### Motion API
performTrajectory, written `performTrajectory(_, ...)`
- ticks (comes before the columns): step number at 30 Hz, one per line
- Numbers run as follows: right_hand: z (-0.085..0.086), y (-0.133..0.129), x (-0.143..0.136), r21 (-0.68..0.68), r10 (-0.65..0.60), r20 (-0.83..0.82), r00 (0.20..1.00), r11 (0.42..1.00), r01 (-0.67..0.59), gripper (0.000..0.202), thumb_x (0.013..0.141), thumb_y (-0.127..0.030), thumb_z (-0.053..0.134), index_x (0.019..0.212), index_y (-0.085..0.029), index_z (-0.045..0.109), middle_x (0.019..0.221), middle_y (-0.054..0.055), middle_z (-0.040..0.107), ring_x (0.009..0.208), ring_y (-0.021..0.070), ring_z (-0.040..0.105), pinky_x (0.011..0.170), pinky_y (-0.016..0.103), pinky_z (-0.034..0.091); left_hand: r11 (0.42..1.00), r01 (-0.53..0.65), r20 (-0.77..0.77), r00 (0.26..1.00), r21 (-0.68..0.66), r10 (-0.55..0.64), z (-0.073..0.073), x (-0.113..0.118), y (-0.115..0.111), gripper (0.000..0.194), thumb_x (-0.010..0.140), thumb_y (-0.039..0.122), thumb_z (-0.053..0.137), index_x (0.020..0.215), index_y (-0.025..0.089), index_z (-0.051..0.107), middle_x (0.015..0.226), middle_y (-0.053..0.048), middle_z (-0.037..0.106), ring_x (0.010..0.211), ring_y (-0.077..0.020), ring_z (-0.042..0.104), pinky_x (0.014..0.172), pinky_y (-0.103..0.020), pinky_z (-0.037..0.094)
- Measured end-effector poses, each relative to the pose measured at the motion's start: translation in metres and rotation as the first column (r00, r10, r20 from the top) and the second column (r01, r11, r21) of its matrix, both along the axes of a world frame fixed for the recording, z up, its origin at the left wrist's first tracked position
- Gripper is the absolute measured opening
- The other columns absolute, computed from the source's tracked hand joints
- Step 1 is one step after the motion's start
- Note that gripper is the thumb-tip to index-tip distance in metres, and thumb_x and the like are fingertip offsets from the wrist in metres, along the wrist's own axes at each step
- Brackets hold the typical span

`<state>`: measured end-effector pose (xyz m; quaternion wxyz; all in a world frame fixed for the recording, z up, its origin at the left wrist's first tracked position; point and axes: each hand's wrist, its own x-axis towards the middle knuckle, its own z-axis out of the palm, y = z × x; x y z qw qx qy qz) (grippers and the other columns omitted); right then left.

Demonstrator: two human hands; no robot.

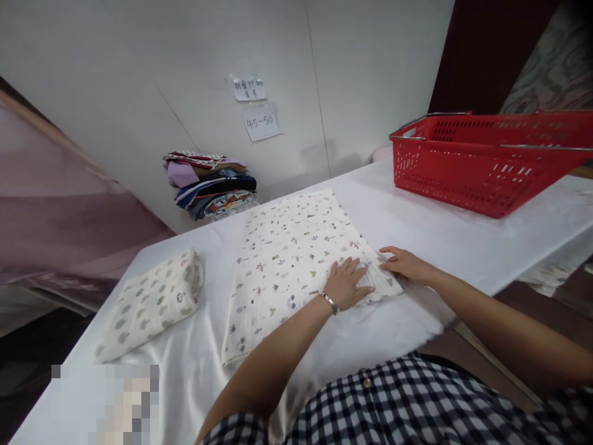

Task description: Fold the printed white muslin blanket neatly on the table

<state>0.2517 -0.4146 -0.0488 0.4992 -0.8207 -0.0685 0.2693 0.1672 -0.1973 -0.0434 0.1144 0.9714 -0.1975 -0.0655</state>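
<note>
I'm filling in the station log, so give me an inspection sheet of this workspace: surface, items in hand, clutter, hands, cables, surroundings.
Surface: table, white cover with some creases.
Job's things: patterned cloth, laid out flat.
Clutter: spotted cloth, folded, to the left; red basket to the right; fabric pile by the far edge.
Left hand: open, palm down on the patterned cloth.
Right hand: fingers at the cloth's right edge; grip unclear.
Cables: nothing seen.
Surroundings: pale wall with two notes; pink drape at left.
</note>
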Motion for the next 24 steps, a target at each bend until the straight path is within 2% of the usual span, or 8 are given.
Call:
performTrajectory(4, 0.006, -0.002, -0.007, -0.003, 0.008, -0.031, 0.999, 1.000, -0.009, 0.059, 0.078, -0.035, 0.063, 0.130, -0.024, 0.038, 0.075, -0.003, 0.057, 0.040, 0.0044, 0.040, 0.037, 0.020, 0.027, 0.999, 0.034, 0.003, 0.999, -0.002, -0.034, -0.003, -0.019, 0.007, 0.069, 0.088, 0.067, 0.021, 0.144, 0.027, 0.029, 0.154, -0.003, 0.020, 0.143, -0.0240, 0.012, 0.115, -0.052, 0.010)
performTrajectory(10, 0.003, -0.006, -0.014, -0.022, 0.035, 0.001, 0.999, 0.999, -0.035, 0.054, 0.080, -0.031, 0.056, 0.129, -0.021, 0.037, 0.072, -0.003, 0.056, 0.038, 0.0052, 0.040, 0.036, 0.021, 0.028, 0.999, -0.025, 0.004, 1.000, -0.036, 0.025, 0.002, -0.030, 0.014, 0.069, 0.087, 0.069, 0.023, 0.143, 0.028, 0.031, 0.153, -0.003, 0.023, 0.142, -0.0247, 0.013, 0.115, -0.053, 0.010)
performTrajectory(15, -0.003, -0.007, -0.012, -0.050, 0.057, 0.014, 0.998, 0.997, -0.056, 0.051, 0.080, -0.032, 0.052, 0.128, -0.021, 0.036, 0.073, -0.003, 0.054, 0.039, 0.0062, 0.041, 0.038, 0.022, 0.030, 0.977, -0.212, 0.022, 0.977, -0.006, 0.212, 0.000, -0.051, 0.040, 0.072, 0.087, 0.070, 0.021, 0.144, 0.027, 0.031, 0.153, -0.004, 0.022, 0.142, -0.0276, 0.012, 0.114, -0.057, 0.009)
performTrajectory(18, -0.003, -0.006, -0.010, -0.082, 0.082, 0.023, 0.996, 0.993, -0.079, 0.052, 0.078, -0.033, 0.051, 0.127, -0.022, 0.036, 0.073, -0.003, 0.054, 0.040, 0.0070, 0.041, 0.039, 0.023, 0.030, 0.972, -0.233, -0.005, 0.972, -0.021, 0.233, -0.001, -0.060, 0.050, 0.074, 0.087, 0.071, 0.019, 0.145, 0.027, 0.029, 0.154, -0.004, 0.021, 0.142, -0.0262, 0.013, 0.114, -0.055, 0.013)
performTrajectory(20, -0.005, -0.007, -0.010, -0.097, 0.097, 0.026, 0.995, 0.991, -0.094, 0.054, 0.077, -0.035, 0.052, 0.126, -0.023, 0.036, 0.072, -0.003, 0.054, 0.041, 0.0083, 0.042, 0.040, 0.024, 0.033, 0.961, -0.277, 0.029, 0.960, -0.015, 0.277, 0.000, -0.063, 0.060, 0.073, 0.086, 0.071, 0.020, 0.144, 0.026, 0.030, 0.154, -0.005, 0.021, 0.142, -0.0261, 0.013, 0.114, -0.054, 0.014)
performTrajectory(22, -0.008, -0.009, -0.010, -0.102, 0.103, 0.027, 0.994, 0.990, -0.100, 0.055, 0.076, -0.039, 0.052, 0.127, -0.025, 0.035, 0.072, -0.001, 0.055, 0.042, 0.0106, 0.044, 0.041, 0.026, 0.035, 0.919, -0.394, 0.082, 0.917, 0.021, 0.391, 0.001, -0.067, 0.076, 0.073, 0.086, 0.070, 0.026, 0.143, 0.026, 0.033, 0.153, -0.005, 0.022, 0.142, -0.0272, 0.014, 0.114, -0.054, 0.012)
performTrajectory(24, -0.015, -0.013, -0.007, -0.106, 0.107, 0.032, 0.994, 0.989, -0.103, 0.055, 0.077, -0.042, 0.049, 0.127, -0.027, 0.034, 0.075, 0.003, 0.058, 0.043, 0.0134, 0.046, 0.042, 0.030, 0.038, 0.840, -0.539, 0.096, 0.841, 0.062, 0.533, 0.001, -0.074, 0.099, 0.072, 0.086, 0.069, 0.030, 0.143, 0.026, 0.034, 0.153, -0.005, 0.022, 0.142, -0.0287, 0.015, 0.114, -0.056, 0.010)
